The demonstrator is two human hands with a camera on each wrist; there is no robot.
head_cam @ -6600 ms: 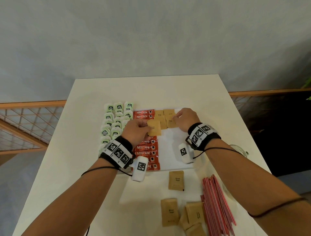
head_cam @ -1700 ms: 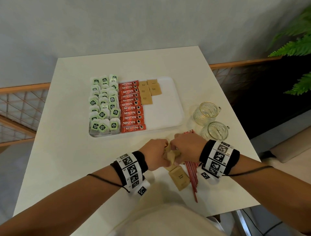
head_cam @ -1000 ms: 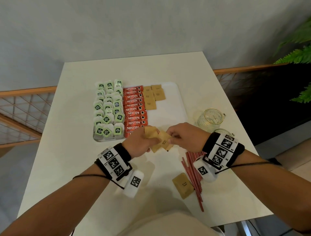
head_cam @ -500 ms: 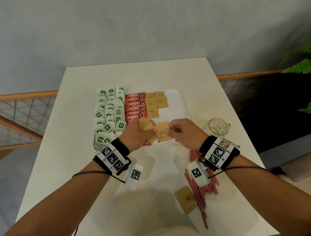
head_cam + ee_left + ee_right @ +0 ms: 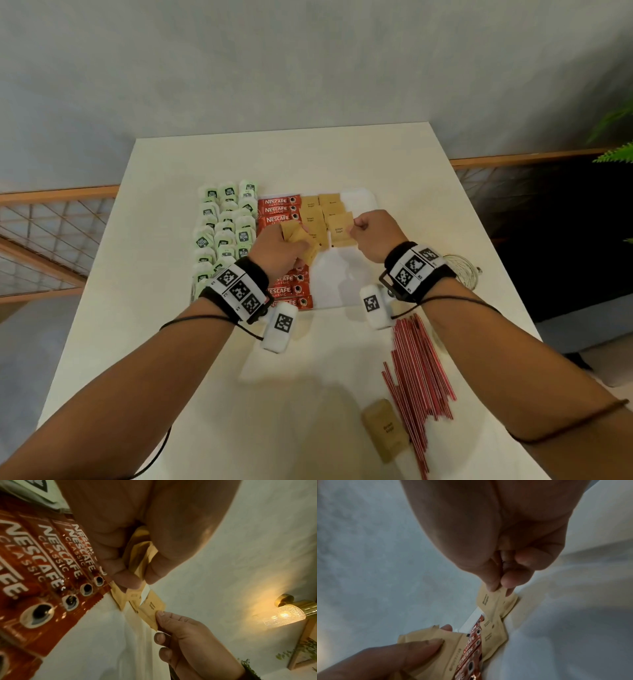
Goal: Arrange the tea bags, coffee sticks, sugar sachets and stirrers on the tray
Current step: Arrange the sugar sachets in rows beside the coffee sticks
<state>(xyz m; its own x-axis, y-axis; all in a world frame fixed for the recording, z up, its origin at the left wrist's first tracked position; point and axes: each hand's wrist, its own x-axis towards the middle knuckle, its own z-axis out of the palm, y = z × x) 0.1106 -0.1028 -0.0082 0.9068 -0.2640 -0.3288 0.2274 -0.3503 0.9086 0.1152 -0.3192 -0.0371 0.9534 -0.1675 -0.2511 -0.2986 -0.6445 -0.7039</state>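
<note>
A white tray (image 5: 342, 284) holds rows of green tea bags (image 5: 224, 226), a column of red coffee sticks (image 5: 279, 209) and several brown sugar sachets (image 5: 313, 216) at its far end. My left hand (image 5: 279, 248) grips a small bunch of sugar sachets (image 5: 142, 555) above the coffee sticks (image 5: 51, 563). My right hand (image 5: 371, 233) pinches one sugar sachet (image 5: 339, 230) by its edge, low over the sachets lying on the tray; the same sachet (image 5: 494, 601) shows in the right wrist view. Red stirrers (image 5: 419, 370) lie on the table at the near right.
One loose sugar sachet (image 5: 385, 430) lies on the white table (image 5: 154, 274) near the stirrers. A glass mug (image 5: 462, 270) stands right of the tray, partly behind my right wrist. Wooden railings border the table on both sides.
Both hands picked up sachets near the stirrers and carried them forward over the tray. The right hand has drawn one sachet away from the left hand's bunch and lowered it toward the sachet rows.
</note>
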